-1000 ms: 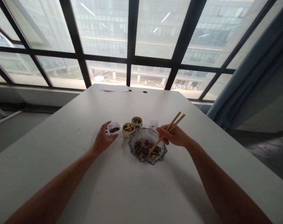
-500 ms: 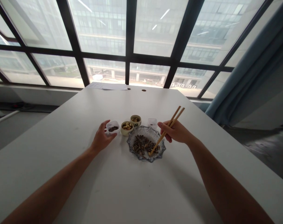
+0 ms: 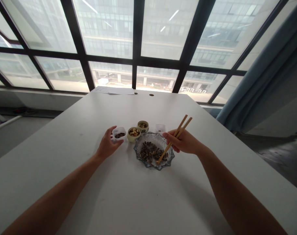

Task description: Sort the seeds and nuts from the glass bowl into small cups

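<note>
My left hand (image 3: 107,143) curls its fingers and thumb around a small white plastic cup (image 3: 119,138) with dark seeds in it. My right hand (image 3: 184,141) grips a pair of wooden chopsticks (image 3: 178,133). Their tips reach down among the striped sunflower seeds (image 3: 148,151) in a scalloped glass bowl (image 3: 138,160); whether a seed is caught between them, I cannot tell. Beside the white cup sits a cream cup (image 3: 131,139) of peanuts. A second cream cup (image 3: 146,128), with a dark character on its side and pale bits inside, stands just behind.
Another white plastic cup (image 3: 160,127) stands behind the glass bowl, near my right hand. Papers (image 3: 116,90) lie at the far edge of the white table (image 3: 153,209), near two round holes. Beyond are dark-framed windows and, to the right, a blue curtain (image 3: 258,62).
The upper ends of the chopsticks have dipped slightly, and my right hand has shifted a little left and down. My left hand stays around the white cup.
</note>
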